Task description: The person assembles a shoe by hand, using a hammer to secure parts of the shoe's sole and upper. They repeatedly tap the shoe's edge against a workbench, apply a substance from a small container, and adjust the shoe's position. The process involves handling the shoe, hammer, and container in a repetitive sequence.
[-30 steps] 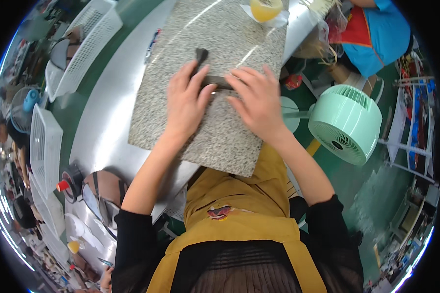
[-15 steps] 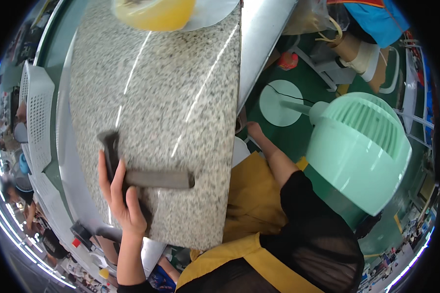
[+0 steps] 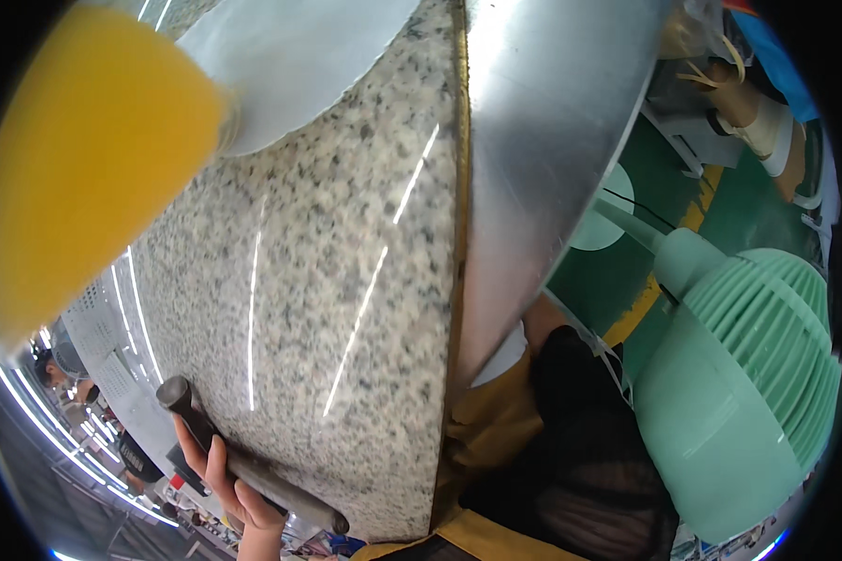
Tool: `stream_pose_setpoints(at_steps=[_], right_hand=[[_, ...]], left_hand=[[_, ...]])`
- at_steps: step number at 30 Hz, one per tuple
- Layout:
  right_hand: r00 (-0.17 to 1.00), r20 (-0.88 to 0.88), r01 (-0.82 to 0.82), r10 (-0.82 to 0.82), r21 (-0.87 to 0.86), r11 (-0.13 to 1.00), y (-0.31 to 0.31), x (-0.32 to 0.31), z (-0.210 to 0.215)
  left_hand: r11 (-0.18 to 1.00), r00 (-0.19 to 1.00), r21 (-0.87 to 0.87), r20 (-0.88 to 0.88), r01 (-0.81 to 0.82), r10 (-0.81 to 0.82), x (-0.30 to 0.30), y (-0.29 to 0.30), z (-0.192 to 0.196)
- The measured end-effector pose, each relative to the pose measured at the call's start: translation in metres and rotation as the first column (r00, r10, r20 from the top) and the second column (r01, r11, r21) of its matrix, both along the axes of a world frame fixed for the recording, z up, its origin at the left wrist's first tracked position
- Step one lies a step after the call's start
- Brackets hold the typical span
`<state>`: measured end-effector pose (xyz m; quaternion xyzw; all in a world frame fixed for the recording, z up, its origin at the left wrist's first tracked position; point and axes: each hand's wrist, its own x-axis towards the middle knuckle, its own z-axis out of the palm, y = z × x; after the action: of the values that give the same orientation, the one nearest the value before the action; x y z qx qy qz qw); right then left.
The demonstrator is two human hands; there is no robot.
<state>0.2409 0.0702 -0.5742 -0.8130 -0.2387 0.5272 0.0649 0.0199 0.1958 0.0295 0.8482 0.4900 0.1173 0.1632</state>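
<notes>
At the lower left, my left hand point(image 3: 229, 481) has its fingers curled around a dark metal hammer point(image 3: 262, 481). One end of the hammer is a round, flat face, and a grey-brown cylinder runs from it toward the near edge of the slab. It rests at the near left of the speckled grey stone slab point(image 3: 346, 309), partly covered by my fingers. Of my right arm, only the black sleeve point(image 3: 580, 402) and a bit of forearm show; the hand is hidden below the metal ledge point(image 3: 552, 122).
A large, blurred yellow object point(image 3: 84, 168) looms at the far left, beside a white sheet point(image 3: 290, 56) on the slab. A mint-green fan point(image 3: 720, 411) stands close on my right, over a green floor. Left of the slab is a white perforated basket point(image 3: 89, 318).
The whole view has shifted: slab and yellow object look nearer and larger, while the hammer and left hand sit lower. My right hand, visible before, is now hidden behind the ledge.
</notes>
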Motion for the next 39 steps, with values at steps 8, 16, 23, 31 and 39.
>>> stream_pose_setpoints(at_steps=[8, 16, 23, 31, 39], right_hand=[[0.999, 0.002, 0.043, -0.043, -0.021, 0.999, 0.003, -0.013, -0.033], [0.997, -0.014, 0.081, -0.081, -0.001, 0.997, 0.009, -0.023, -0.045], [0.995, -0.021, 0.100, -0.099, 0.027, 0.995, 0.011, -0.018, -0.052], [0.947, -0.132, 0.319, -0.294, 0.257, 0.912, 0.009, -0.007, -0.035], [0.470, -0.619, 0.847, -0.630, 0.117, 0.518, -0.029, 0.008, 0.026]], left_hand=[[0.997, 0.997, -0.073, 0.066, -0.025, 0.030, -0.015, -0.007, -0.003], [0.998, 0.989, -0.053, 0.147, -0.016, 0.023, -0.017, -0.005, -0.005], [0.994, 0.978, -0.052, 0.182, -0.093, 0.101, -0.012, -0.014, -0.011], [0.998, 0.983, -0.055, 0.184, -0.013, 0.023, -0.003, -0.005, -0.011], [0.998, 0.996, 0.005, 0.058, 0.068, -0.068, 0.018, 0.007, -0.009]])
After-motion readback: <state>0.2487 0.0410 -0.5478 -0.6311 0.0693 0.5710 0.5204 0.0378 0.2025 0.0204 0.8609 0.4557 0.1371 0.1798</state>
